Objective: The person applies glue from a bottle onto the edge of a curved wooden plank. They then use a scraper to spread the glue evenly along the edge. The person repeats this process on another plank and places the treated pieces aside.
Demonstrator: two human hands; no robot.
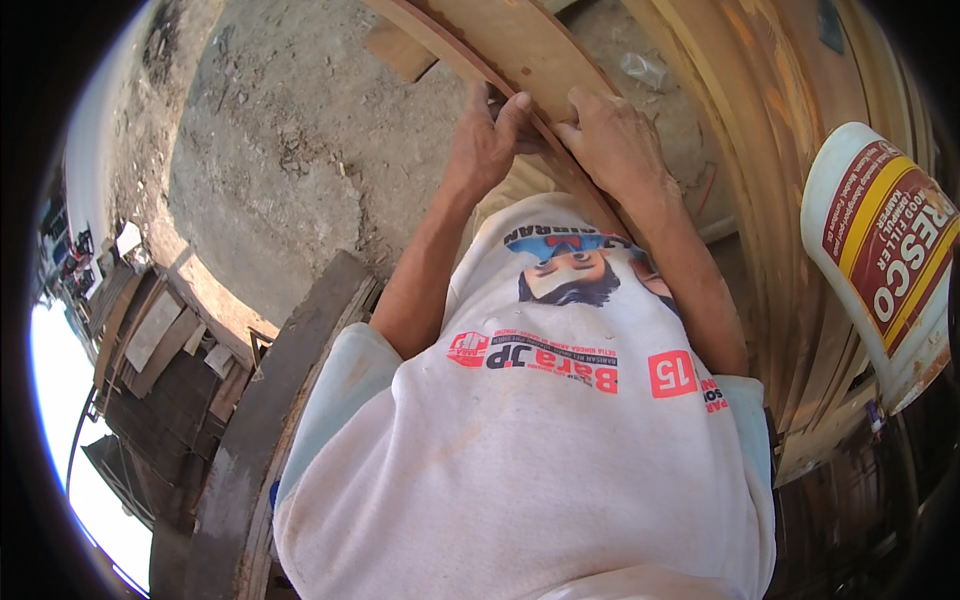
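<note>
Left hand: the left hand is curled, thumb stretched up along the dark edge of a long curved reddish-brown wooden plank, fingers wrapped over and mostly hidden behind it.
Right hand: the right hand lies palm-down just beside the left, fingers bent and pressed onto the same edge; whether it pinches anything small I cannot tell.
Plank: it runs from the top of the view down toward the person's chest, its broad face pale orange, its near edge darker and rougher where both hands meet it.
Stage of work: judging by the grip, both hands are working one spot along the edge; the stretch above them looks even, but no tool or filler shows on the wood, so how much is done and how much is left cannot be read here.
Clothing: a dusty white short-sleeved shirt with printed patches fills the lower middle.
Right side: a white plastic tub with a red and yellow label stands on stacked curved wooden boards, well apart from the hands.
Left side: a grey weathered beam slants beside the person.
Ground: bare dusty earth with small debris lies beyond the hands.
</note>
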